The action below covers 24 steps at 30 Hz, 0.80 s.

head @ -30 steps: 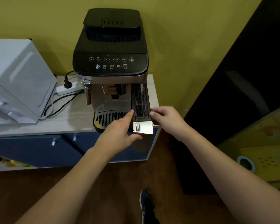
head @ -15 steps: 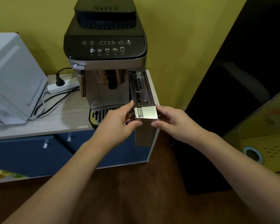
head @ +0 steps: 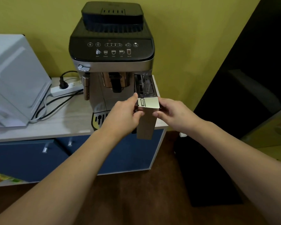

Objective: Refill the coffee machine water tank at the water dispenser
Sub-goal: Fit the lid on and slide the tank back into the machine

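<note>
A black and silver coffee machine (head: 111, 51) stands on a light wooden counter (head: 68, 117) against a yellow wall. Its water tank (head: 147, 120), with a silver front panel and a dark clear body, sticks partly out of the machine's right side, past the counter's front edge. My left hand (head: 125, 115) grips the tank's left side, thumb on top. My right hand (head: 172, 113) grips its right side. No water dispenser is in view.
A white appliance (head: 15, 78) sits at the left of the counter, beside a power strip (head: 64, 89) with black cables. Blue cabinet doors (head: 31, 159) are below. A dark cabinet (head: 250, 78) stands at the right. The floor is brown wood.
Both hands have slid the water tank farther out of the machine toward me. The tank's silver front now hangs well past the counter's edge.
</note>
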{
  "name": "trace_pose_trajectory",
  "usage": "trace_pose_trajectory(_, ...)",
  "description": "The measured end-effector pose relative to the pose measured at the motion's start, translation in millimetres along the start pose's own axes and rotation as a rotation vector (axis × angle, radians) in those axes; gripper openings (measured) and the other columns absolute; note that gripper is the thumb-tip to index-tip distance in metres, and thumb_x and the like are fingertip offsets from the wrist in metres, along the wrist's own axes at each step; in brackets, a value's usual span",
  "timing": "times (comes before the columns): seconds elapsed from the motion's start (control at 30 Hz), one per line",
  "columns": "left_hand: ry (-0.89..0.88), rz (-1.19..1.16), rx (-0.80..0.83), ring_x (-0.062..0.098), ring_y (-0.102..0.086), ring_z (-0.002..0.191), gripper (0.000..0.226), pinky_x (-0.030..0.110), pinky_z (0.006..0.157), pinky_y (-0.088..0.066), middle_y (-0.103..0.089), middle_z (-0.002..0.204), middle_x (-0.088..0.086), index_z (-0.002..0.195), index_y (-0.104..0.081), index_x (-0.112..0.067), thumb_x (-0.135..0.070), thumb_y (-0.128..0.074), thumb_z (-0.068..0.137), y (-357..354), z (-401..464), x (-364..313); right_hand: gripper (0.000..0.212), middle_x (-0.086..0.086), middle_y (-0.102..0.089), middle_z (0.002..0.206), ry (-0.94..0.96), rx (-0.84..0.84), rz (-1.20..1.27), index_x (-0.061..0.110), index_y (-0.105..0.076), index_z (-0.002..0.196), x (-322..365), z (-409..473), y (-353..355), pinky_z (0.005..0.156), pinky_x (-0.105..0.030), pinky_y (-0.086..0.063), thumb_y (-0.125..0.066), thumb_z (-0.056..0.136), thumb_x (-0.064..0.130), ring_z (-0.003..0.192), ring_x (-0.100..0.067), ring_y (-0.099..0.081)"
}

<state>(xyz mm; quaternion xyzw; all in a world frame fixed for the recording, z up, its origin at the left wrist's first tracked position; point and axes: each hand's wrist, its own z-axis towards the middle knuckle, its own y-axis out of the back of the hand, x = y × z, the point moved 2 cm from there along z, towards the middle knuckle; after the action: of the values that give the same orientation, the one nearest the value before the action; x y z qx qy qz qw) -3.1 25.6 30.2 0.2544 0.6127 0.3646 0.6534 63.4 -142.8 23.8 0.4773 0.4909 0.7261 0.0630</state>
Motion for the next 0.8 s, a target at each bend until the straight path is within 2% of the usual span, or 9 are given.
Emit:
trace_pose_trajectory(0.07,0.003,-0.027,-0.009,-0.001,-0.049,0.062,0.067,0.010,0.069,-0.032,-0.061,0.087,-0.008,0.153,-0.034,-0.017,-0.023,-0.065,0.094,-1,5,4,0.041,-0.001,-0.067,0.124,0.003,0.002,-0.024,0.018,-0.056,0.137,-5,7,1,0.099,-0.039,-0.049,-0.061,0.097,0.023,0.114,-0.019,-0.060)
trace_pose_trajectory(0.2,-0.002,-0.051,-0.017,-0.001,-0.052,0.066,0.068,0.010,0.071,-0.035,-0.071,0.112,0.000,0.153,-0.034,-0.019,-0.023,-0.066,0.094,-5,12,11,0.043,0.002,-0.064,0.128,0.024,-0.023,-0.007,0.019,-0.055,0.138,-11,11,1,0.100,-0.041,-0.049,-0.062,0.096,0.024,0.116,-0.019,-0.059)
trace_pose_trajectory(0.27,-0.019,-0.044,-0.021,-0.007,-0.051,0.065,0.068,0.008,0.074,-0.034,-0.070,0.116,0.000,0.152,-0.034,-0.019,-0.023,-0.066,0.093,-5,13,12,0.046,0.002,-0.062,0.132,0.040,-0.032,-0.012,0.020,-0.052,0.142,-12,12,-1,0.101,-0.040,-0.048,-0.062,0.097,0.023,0.119,-0.020,-0.058)
trace_pose_trajectory(0.37,-0.035,-0.045,-0.038,-0.009,-0.049,0.064,0.068,0.006,0.077,-0.034,-0.071,0.115,-0.001,0.152,-0.035,-0.017,-0.022,-0.067,0.093,-5,13,12,0.047,-0.004,-0.062,0.134,0.030,-0.049,-0.012,0.018,-0.051,0.142,-14,13,-2,0.103,-0.040,-0.047,-0.061,0.097,0.022,0.121,-0.021,-0.057)
trace_pose_trajectory(0.5,-0.041,-0.009,-0.049,-0.005,-0.049,0.060,0.067,0.007,0.072,-0.035,-0.071,0.107,-0.002,0.152,-0.036,-0.017,-0.023,-0.067,0.093,-7,14,12,0.044,-0.003,-0.064,0.131,0.034,-0.039,-0.020,0.018,-0.054,0.140,-15,14,-2,0.103,-0.040,-0.048,-0.061,0.097,0.025,0.120,-0.019,-0.057)
trace_pose_trajectory(0.57,-0.029,-0.005,-0.067,-0.001,-0.055,0.069,0.066,0.008,0.073,-0.034,-0.071,0.111,0.000,0.152,-0.036,-0.018,-0.023,-0.065,0.093,-8,18,12,0.043,-0.002,-0.064,0.130,0.027,-0.045,-0.017,0.020,-0.054,0.140,-15,18,-2,0.101,-0.040,-0.048,-0.060,0.097,0.025,0.119,-0.019,-0.058)
trace_pose_trajectory(0.67,0.002,0.014,-0.071,0.014,-0.062,0.104,0.065,0.012,0.082,-0.034,-0.067,0.125,0.004,0.152,-0.034,-0.019,-0.024,-0.064,0.095,-6,29,11,0.042,-0.002,-0.065,0.127,-0.015,-0.051,-0.020,0.022,-0.054,0.139,-15,26,0,0.100,-0.043,-0.049,-0.059,0.098,0.026,0.115,-0.021,-0.059)
trace_pose_trajectory(0.8,0.012,-0.010,-0.062,0.002,-0.055,0.097,0.065,0.005,0.079,-0.029,-0.067,0.125,0.002,0.153,-0.034,-0.018,-0.023,-0.064,0.095,-5,31,12,0.042,-0.003,-0.065,0.126,-0.030,-0.030,-0.048,0.022,-0.054,0.139,-17,32,1,0.100,-0.043,-0.048,-0.058,0.098,0.029,0.114,-0.023,-0.059)
